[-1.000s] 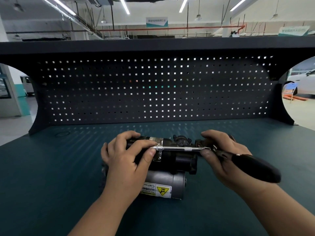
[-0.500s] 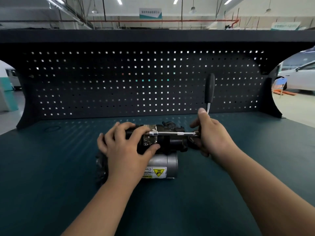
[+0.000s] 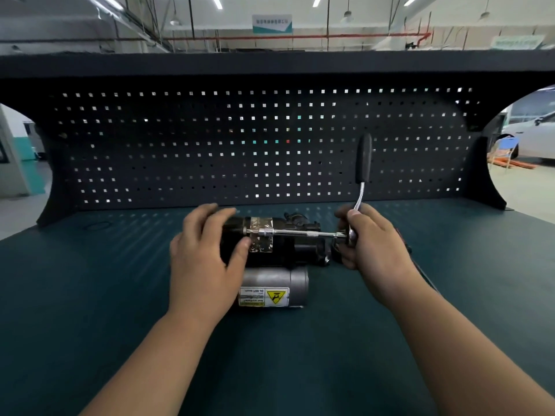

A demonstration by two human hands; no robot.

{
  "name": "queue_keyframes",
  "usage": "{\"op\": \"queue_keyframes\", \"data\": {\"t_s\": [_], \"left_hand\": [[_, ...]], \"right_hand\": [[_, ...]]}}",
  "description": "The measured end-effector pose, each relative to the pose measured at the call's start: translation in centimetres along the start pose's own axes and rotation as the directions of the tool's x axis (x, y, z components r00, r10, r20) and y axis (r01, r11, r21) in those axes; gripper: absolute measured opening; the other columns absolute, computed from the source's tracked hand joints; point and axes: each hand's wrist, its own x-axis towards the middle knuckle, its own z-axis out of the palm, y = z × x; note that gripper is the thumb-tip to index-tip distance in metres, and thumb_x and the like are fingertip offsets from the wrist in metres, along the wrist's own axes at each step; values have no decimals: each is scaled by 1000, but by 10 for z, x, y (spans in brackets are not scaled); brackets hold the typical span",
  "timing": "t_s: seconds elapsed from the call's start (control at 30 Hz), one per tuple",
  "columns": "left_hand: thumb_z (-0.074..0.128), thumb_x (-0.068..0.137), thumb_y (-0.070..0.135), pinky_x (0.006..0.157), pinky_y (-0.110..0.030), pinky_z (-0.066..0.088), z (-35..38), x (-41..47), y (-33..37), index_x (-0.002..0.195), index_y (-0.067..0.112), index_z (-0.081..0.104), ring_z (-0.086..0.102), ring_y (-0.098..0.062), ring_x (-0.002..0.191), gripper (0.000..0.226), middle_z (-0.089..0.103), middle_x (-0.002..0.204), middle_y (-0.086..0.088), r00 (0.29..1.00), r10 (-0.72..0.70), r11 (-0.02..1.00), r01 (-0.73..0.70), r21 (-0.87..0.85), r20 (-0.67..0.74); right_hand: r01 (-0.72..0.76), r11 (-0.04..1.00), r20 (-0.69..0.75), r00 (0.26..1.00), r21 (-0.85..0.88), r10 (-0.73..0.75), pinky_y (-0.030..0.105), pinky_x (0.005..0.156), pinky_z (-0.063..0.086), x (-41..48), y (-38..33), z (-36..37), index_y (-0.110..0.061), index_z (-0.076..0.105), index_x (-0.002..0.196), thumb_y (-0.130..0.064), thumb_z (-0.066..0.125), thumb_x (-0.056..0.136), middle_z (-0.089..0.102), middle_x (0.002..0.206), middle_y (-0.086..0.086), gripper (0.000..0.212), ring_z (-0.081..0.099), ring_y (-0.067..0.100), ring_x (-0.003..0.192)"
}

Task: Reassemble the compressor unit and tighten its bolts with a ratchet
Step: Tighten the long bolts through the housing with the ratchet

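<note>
A person works at tightening a bolt on a compressor unit [image 3: 285,253] lying on its side on a teal workbench [image 3: 90,295]. The left hand [image 3: 204,259] curls over the unit's black body, thumb at the front, bracing it. The right hand [image 3: 372,244] is wrapped round the head of a ratchet [image 3: 363,160], whose black handle stands upright above that grip, untouched. From the grip a chrome extension bar [image 3: 300,233] runs leftward along the top of the unit to a socket [image 3: 265,232] just beside the left thumb; whether it sits fully on a bolt head cannot be seen. The silver cylinder [image 3: 297,280] with its yellow warning label lies nearer the camera than both grips. The turn would likely go best with the bar kept in line with the bolt, the left hand stopping the unit from rolling, and the handle taken for the final pull.
</note>
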Motion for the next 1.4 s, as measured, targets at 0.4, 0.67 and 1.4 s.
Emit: {"op": "queue_keyframes", "data": {"t_s": [0.4,0.67,1.4], "left_hand": [[59,90,10,103,-54,31,-5,3,8,119,23,60,43,-36,124,32,43,143,-9,992,74,993,-83,89,103],[65,80,-7,98,-61,35,3,-2,21,112,24,67,35,-45,130,45,46,140,-12,993,58,991,-69,116,100],[60,61,-26,104,-43,30,4,8,15,102,10,66,47,-20,103,55,61,98,-9,945,321,936,-326,131,59]], "right_hand": [[237,948,236,954,-214,-185,8,78,45,-13,-7,-28,-50,73,93,-24,67,72,70,104,-22,34,65,-3,95],[60,983,69,995,173,-73,18,64,56,-13,-5,-19,-13,69,96,6,64,85,76,89,1,23,73,14,78],[41,988,-41,998,-151,-48,15,38,36,-17,-8,-12,-11,64,78,-28,62,92,50,42,-6,22,43,8,36]]}}
